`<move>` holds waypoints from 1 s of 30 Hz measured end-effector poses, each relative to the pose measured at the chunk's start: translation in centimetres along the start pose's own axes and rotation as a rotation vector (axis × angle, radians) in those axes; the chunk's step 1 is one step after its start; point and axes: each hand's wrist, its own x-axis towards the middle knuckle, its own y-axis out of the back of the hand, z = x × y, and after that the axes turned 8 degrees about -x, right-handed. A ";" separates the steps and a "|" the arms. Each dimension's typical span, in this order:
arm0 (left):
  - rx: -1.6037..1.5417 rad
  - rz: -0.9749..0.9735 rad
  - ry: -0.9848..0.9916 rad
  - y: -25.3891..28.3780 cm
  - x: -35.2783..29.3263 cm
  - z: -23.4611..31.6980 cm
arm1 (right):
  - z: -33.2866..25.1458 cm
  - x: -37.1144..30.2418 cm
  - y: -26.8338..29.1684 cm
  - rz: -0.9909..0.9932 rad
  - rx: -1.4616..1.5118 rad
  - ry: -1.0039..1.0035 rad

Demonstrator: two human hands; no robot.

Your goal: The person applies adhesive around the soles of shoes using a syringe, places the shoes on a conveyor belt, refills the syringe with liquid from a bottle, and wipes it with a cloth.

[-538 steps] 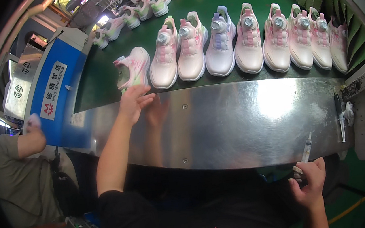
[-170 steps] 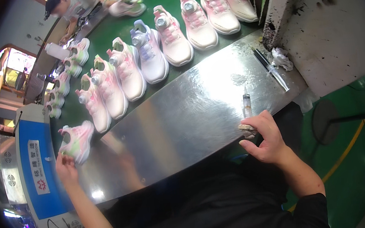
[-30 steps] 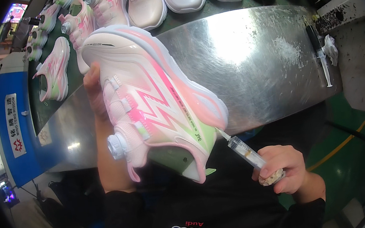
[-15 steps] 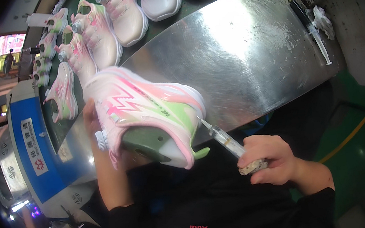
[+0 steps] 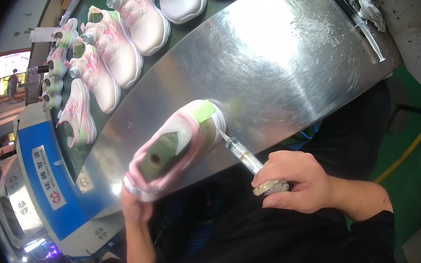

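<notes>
A pink, white and pale green sneaker (image 5: 200, 130) is held above the metal worktop, its heel turned toward the right and its opening facing me. A dark green form with a round hole (image 5: 157, 159) fills the opening. My left hand (image 5: 137, 206) grips the toe end, its fingers partly hidden by the shoe. In my right hand (image 5: 299, 181) is a clear syringe (image 5: 244, 156), the fingers wrapped round its rear end beside a pale, lumpy piece (image 5: 270, 187). The syringe's tip meets or nearly meets the shoe's heel, by the white sole; I cannot tell whether it touches.
Several similar shoes (image 5: 141, 27) stand along the far left side on a green surface. On the shiny metal worktop (image 5: 235, 71), a dark-filled syringe (image 5: 356, 21) lies at the far right beside a crumpled white tissue (image 5: 371, 12). A blue and white machine (image 5: 73, 199) stands left.
My left hand has turned the sneaker, so its side no longer faces up and the heel points right. The syringe has moved slightly left, staying at the heel.
</notes>
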 end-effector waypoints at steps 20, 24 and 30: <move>-0.609 -0.431 0.481 -6.0 -6.2 -6.6 | -6.8 0.2 0.0 -0.243 -0.001 -0.208; -0.770 -0.582 0.605 -7.3 -5.4 -8.1 | -8.9 -0.4 1.0 -0.338 -0.070 -0.240; -0.645 -0.678 0.769 -10.4 -3.8 -9.0 | -12.4 -2.2 3.1 -0.348 -0.209 -0.218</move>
